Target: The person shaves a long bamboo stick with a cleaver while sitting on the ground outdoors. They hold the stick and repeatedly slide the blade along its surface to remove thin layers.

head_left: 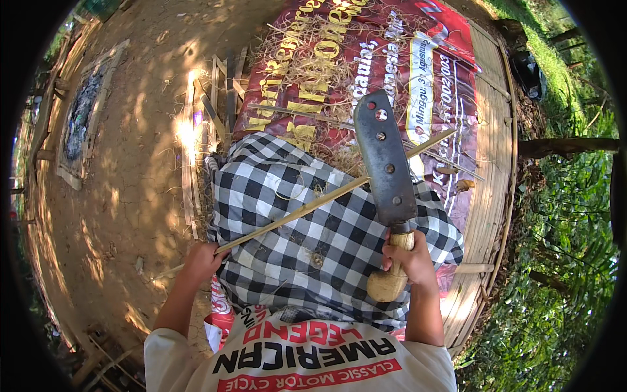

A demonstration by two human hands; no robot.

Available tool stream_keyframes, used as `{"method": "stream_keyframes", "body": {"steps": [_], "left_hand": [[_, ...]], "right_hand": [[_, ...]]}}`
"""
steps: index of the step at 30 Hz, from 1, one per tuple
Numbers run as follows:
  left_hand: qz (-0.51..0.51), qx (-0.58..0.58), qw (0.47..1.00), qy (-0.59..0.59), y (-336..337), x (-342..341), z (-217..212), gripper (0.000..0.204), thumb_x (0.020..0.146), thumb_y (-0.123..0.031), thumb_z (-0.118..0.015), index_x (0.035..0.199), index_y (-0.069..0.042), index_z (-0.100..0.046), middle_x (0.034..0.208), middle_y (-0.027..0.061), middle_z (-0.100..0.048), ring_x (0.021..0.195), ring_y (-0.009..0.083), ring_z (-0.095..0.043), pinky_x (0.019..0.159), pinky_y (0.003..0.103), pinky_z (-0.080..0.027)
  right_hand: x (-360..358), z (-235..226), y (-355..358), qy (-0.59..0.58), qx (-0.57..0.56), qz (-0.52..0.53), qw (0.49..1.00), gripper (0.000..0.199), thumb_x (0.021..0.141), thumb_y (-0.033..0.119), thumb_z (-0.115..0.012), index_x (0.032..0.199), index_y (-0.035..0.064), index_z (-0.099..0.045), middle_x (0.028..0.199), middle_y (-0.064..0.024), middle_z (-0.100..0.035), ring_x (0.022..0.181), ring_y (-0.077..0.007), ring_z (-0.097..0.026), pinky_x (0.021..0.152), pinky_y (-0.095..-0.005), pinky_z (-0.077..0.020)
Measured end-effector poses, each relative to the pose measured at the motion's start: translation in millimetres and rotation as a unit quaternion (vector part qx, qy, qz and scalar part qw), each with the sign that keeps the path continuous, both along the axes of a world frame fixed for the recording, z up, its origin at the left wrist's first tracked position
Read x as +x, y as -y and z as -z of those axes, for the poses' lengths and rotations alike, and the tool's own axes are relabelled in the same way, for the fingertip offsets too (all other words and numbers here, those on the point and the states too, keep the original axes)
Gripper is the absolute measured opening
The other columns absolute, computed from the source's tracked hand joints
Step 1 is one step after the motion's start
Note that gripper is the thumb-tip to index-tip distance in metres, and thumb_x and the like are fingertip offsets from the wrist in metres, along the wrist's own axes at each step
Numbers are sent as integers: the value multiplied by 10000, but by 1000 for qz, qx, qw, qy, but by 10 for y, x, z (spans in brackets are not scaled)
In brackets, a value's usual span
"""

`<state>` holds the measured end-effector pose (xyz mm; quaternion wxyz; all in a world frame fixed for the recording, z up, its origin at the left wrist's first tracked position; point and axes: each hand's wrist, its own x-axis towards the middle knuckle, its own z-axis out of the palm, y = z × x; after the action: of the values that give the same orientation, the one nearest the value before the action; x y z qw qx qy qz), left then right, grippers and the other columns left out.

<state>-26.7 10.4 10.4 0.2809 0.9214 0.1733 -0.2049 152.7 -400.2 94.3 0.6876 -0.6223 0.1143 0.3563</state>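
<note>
My right hand [408, 260] grips the pale wooden handle of a big dark cleaver [385, 157], blade pointing away from me. The blade lies across a long thin bamboo stick [313, 204]. My left hand [201, 260] holds the near end of that stick, which runs up to the right over a black-and-white checked cloth [307, 228] covering my lap.
A red printed banner [392, 59] strewn with dry bamboo shavings covers a slatted bamboo platform [493, 130]. Wooden slats [196, 137] lie at its left edge. Bare earth [130, 163] spreads to the left, green plants [562, 248] to the right.
</note>
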Motion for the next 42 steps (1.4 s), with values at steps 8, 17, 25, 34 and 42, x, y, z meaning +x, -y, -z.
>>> {"method": "stream_keyframes", "body": {"steps": [8,17,25,34,42], "left_hand": [[-18,15,999,29,-47,-160,274,322,822,-259,-690,684,25,-624,624,250,-564,619,446,-572,551,470,-432],[-19,42,998,44,61,-113,220,346,795,-283,-703,669,27,-614,627,258,-563,628,450,-573,565,487,-440],[15,58,997,54,-21,-157,193,342,790,-264,-715,645,27,-609,630,260,-568,629,456,-574,563,494,-436],[-9,79,995,53,-9,-233,350,360,795,-304,-712,667,18,-612,637,248,-582,632,449,-584,575,489,-453],[-54,36,996,55,124,-202,340,372,808,-282,-709,655,40,-601,629,279,-550,648,471,-569,566,499,-428]], "right_hand": [[-101,180,-91,22,-8,-4,1000,181,760,-63,-602,917,-15,-526,646,-69,-567,525,-152,-565,511,-298,-463],[81,-73,59,28,38,44,998,194,735,-47,-619,912,-26,-544,673,-70,-567,536,-147,-561,498,-287,-471],[16,28,55,-24,-4,-70,997,222,725,-44,-606,941,-40,-552,681,-79,-581,534,-144,-573,510,-282,-461],[-61,233,-77,-3,2,-45,999,181,733,-62,-607,893,-16,-537,650,-71,-562,531,-166,-575,516,-306,-471],[197,49,71,17,62,91,994,195,710,-50,-578,899,-29,-533,639,-81,-556,526,-166,-565,499,-307,-476]]}}
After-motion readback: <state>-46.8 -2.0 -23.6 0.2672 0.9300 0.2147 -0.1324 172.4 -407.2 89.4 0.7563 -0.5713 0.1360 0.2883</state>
